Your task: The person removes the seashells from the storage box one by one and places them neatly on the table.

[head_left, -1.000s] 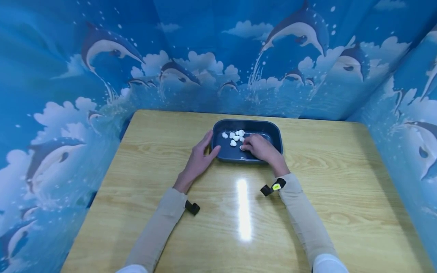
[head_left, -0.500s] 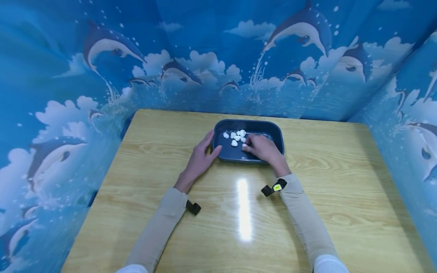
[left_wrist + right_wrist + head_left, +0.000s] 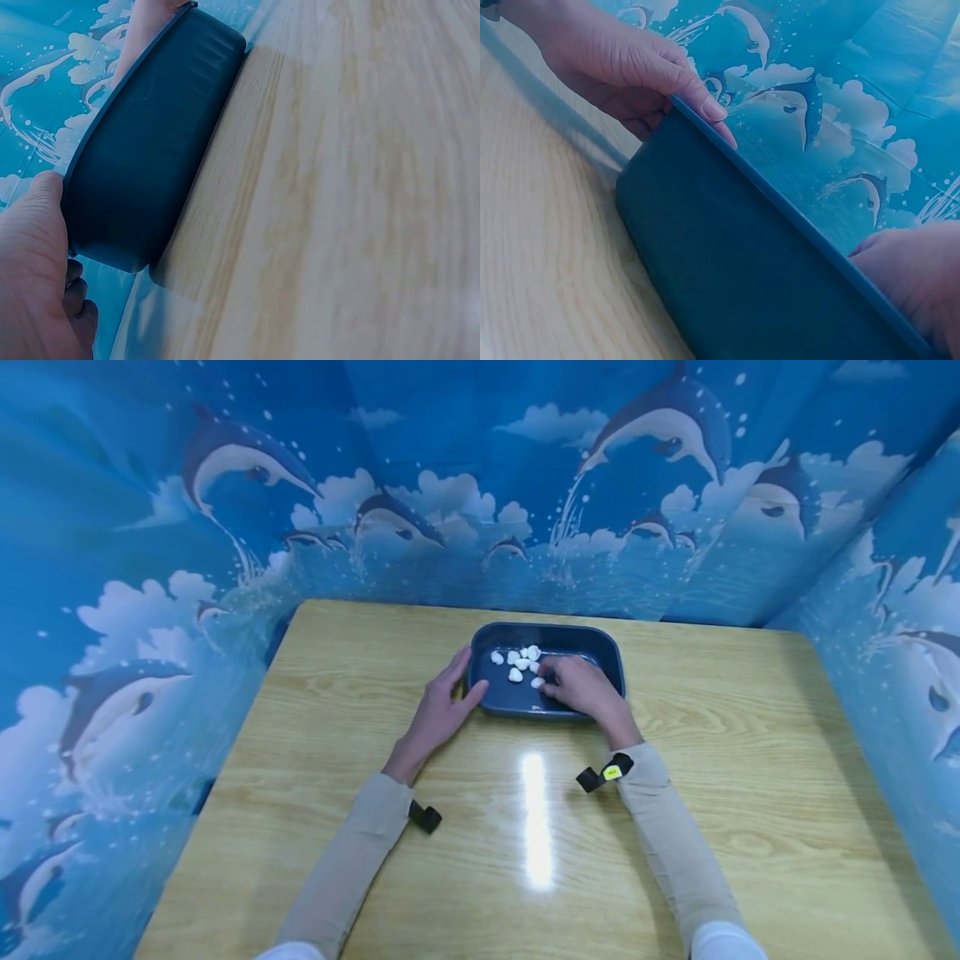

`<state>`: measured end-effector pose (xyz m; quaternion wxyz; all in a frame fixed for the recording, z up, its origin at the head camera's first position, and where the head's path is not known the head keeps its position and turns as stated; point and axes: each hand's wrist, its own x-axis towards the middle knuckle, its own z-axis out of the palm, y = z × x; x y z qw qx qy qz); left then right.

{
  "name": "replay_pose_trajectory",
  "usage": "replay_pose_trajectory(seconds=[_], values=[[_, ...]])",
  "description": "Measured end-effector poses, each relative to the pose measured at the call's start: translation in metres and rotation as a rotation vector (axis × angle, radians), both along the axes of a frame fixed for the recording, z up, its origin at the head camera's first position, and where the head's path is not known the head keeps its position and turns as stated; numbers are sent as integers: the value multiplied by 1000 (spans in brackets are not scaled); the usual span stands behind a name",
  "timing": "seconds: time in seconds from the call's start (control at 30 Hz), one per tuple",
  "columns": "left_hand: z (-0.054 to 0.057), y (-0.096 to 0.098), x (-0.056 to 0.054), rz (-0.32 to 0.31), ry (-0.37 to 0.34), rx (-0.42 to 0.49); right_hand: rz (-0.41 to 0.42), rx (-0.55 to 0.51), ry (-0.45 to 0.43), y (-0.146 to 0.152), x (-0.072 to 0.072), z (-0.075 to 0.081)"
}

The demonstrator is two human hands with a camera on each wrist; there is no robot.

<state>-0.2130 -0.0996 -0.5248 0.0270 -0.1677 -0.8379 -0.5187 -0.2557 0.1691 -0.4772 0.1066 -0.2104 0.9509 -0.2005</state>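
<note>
In the head view a dark blue rectangular dish (image 3: 517, 702) stands near the table's far edge. Several small white pebble-like pieces (image 3: 515, 675) lie grouped inside it, toward its left half. My left hand (image 3: 438, 703) holds the dish's left end; in the right wrist view its thumb (image 3: 714, 110) lies over the rim. My right hand (image 3: 577, 681) reaches over the near right side into the dish. One white piece (image 3: 537, 682) is right at its fingertips; whether they pinch it is unclear. The dish wall hides those fingertips in the right wrist view.
The dish sits on a wood-grain table (image 3: 360, 710) with a bright light reflection (image 3: 536, 822) nearer the person. A blue dolphin-print curtain (image 3: 465, 485) rises behind and along both sides. Small black devices are strapped at both wrists.
My right fingertips have shifted slightly right, and more of the white piece beside them shows now. My left hand keeps its place at the dish. The head view has shifted very slightly.
</note>
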Motion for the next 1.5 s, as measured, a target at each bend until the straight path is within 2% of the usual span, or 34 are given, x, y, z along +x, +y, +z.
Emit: replay_pose_trajectory(seconds=[0.6, 1.3, 1.5], values=[[3, 1, 2, -1, -13, 6, 22, -34, -9, 1, 0, -2], [1, -3, 1, -9, -35, -21, 21, -41, -43, 1, -3, -6], [0, -5, 0, -22, -36, 2, 15, -40, -44, 1, -3, -7]])
